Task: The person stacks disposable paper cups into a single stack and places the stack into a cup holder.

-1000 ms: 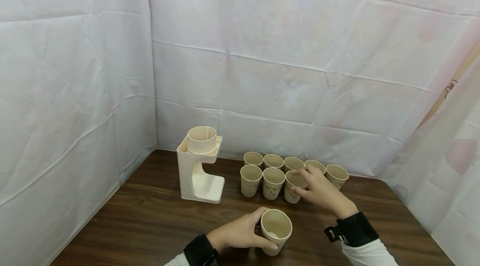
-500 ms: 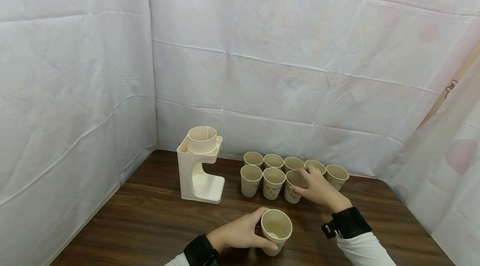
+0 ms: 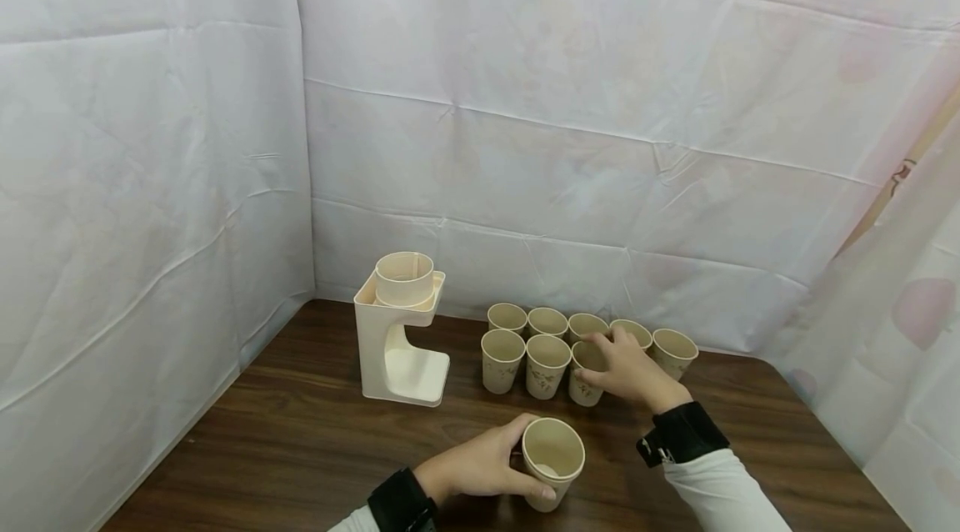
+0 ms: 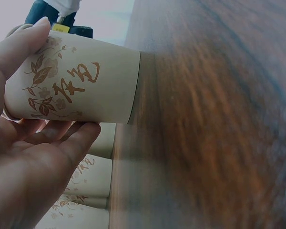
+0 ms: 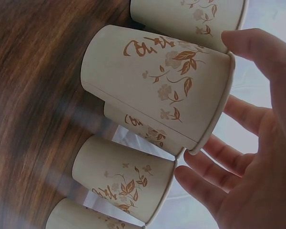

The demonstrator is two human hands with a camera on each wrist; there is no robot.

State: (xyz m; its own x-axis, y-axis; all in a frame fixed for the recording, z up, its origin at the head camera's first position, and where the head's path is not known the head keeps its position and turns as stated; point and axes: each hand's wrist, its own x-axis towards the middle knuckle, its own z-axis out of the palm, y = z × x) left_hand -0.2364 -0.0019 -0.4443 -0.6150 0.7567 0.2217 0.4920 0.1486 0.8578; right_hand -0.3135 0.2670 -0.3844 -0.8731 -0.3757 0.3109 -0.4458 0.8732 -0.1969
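Observation:
In the head view my left hand [image 3: 476, 465] grips a beige paper cup [image 3: 553, 453] near the table's front, thumb on the near side. A double rim shows one cup nested in another. The left wrist view shows the outer cup's brown flower print [image 4: 86, 78] with the fingers curled round its sides. My right hand [image 3: 633, 372] is spread around the rim of the front row's rightmost paper cup [image 3: 583, 388]. In the right wrist view its thumb and fingers stand about that cup [image 5: 157, 86]; firm contact cannot be made out.
Two rows of upright paper cups [image 3: 498, 373] stand close together near the back curtain [image 3: 525, 182]. Left of them is a cream C-shaped stand [image 3: 371, 357] with a round cup-like holder [image 3: 405, 286] on top. The dark wooden table [image 3: 300, 449] lies beneath everything.
My right hand has shifted slightly left, closer around the front row's rightmost cup. The left hand and its cups have stayed still.

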